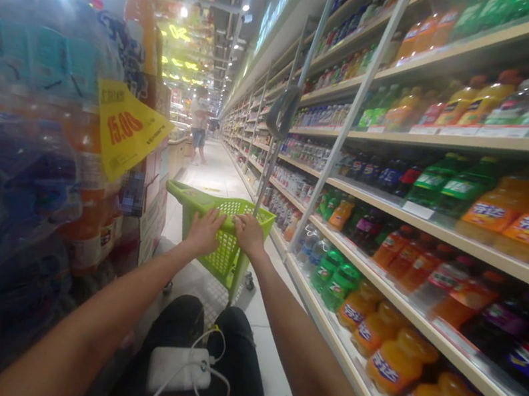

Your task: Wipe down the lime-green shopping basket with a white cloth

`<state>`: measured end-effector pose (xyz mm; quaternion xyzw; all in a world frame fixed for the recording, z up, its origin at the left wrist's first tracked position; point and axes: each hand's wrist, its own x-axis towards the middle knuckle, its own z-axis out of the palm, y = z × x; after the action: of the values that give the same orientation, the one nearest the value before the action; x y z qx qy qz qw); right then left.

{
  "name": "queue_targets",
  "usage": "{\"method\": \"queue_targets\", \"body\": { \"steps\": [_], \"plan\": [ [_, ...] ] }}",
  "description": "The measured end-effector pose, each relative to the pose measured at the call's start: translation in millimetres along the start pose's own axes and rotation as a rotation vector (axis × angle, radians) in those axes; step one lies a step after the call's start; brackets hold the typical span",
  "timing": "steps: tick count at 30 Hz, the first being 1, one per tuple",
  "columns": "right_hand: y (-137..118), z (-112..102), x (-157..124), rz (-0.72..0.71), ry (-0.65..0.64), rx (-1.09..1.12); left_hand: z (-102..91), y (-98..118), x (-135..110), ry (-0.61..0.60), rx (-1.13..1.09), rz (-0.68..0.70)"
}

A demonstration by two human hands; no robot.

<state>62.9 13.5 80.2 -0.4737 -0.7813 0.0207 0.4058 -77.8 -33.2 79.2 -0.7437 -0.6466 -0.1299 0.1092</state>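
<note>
A light green plastic shopping cart (223,248) with a lattice basket stands in front of my knees. My left hand (205,232) lies over its near rim, fingers bent across the top edge. Close beside it, my right hand (249,233) curls round the same rim near the right corner. From that corner rises a thin metal pole (266,178) carrying a dark grey piece (283,112). The basket's floor is mostly hidden by its near wall and my hands. On my lap rests a white box-shaped device (177,369) with a white cable.
Shelves of bottled drinks (394,361) line the right side. At the left, close by, stand wrapped bottle packs (39,59) with a yellow price sign (129,128). The tiled aisle (227,165) runs ahead, where a person (200,126) stands at its left side.
</note>
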Motion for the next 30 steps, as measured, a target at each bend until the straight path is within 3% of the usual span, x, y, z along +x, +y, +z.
{"method": "queue_targets", "body": {
  "steps": [6,11,17,22,30],
  "plan": [
    [4,-17,3,0.023,-0.052,-0.060,2.0,-1,2,0.017,0.013,-0.061],
    [-4,-14,8,0.075,0.111,-0.131,0.4,7,0,-0.010,0.063,-0.042],
    [-16,-17,-7,-0.082,-0.031,-0.151,-3.1,2,4,0.027,0.065,-0.049],
    [-17,-13,-20,-0.232,0.016,-0.129,-3.8,-7,6,0.014,0.102,-0.092],
    [18,-13,-13,0.009,0.167,-0.059,-7.2,7,-4,0.024,0.135,-0.011]
  ]
}}
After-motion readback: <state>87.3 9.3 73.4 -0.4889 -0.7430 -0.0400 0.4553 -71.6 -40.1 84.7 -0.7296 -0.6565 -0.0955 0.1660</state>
